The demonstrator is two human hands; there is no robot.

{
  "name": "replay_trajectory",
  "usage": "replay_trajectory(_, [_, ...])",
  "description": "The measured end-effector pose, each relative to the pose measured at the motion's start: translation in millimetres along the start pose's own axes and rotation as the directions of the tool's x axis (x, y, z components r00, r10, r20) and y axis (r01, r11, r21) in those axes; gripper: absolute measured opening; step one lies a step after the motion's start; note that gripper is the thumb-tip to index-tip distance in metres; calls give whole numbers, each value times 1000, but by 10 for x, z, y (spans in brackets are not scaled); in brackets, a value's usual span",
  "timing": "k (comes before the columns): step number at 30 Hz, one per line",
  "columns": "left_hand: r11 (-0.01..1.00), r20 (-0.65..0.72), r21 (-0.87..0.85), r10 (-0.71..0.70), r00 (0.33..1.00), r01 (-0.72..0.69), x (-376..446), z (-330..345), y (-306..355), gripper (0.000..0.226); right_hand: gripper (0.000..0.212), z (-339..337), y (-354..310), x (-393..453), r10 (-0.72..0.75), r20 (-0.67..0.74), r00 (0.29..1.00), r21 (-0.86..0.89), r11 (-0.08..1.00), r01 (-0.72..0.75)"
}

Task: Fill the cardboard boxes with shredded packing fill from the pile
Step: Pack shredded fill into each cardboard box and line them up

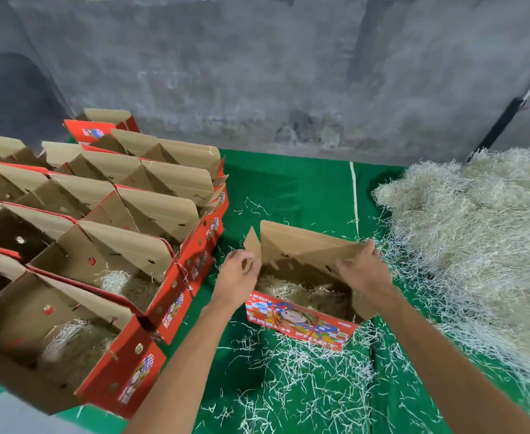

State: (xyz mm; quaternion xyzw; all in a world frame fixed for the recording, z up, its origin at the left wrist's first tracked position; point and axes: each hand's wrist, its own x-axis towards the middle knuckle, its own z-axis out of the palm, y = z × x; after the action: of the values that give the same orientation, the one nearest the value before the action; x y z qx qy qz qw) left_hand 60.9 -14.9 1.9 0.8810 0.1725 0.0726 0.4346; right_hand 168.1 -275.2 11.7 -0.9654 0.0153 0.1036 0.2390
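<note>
I noted the open cardboard box [301,317] on the green mat [304,189], shredded fill [292,289] inside, just left of the big pile [476,239]. My left hand [238,277] pinched its left flap; my right hand [364,270] gripped the right flap. Filled boxes [101,252] stood in rows at left.

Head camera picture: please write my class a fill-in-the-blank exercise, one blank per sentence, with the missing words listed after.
1. Both hands, left and right, grip the flaps of one open ____.
2. That box stands on a ____ sheet.
3. The big pile of shredded fill lies to the box's ____.
4. The rows of boxes on the left are printed ____ outside.

Missing words: box; green; right; red
</note>
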Motion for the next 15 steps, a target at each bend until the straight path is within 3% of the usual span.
replay_trajectory(4, [971,-82,-239,-25,996,5,-165,105,-49,24,71,-29,84,-66,-71,-42,997,192,978,77])
replay_trajectory(7, [918,-85,-395,-64,994,25,-271,176,-94,58,51,-42,142,-77,-99,-57,993,236,966,109])
replay_trajectory(10, [861,-64,-505,-106,992,59,-302,219,-101,76,32,-49,175,-114,3,9,1000,294,956,-5])
replay_trajectory(13, [849,-70,-519,-152,986,94,-204,254,-131,76,8,-34,262,-128,80,87,993,320,942,-104])
replay_trajectory(15, [814,-31,-557,-218,975,164,-151,298,-176,74,7,-31,304,-139,82,183,980,299,945,-135])
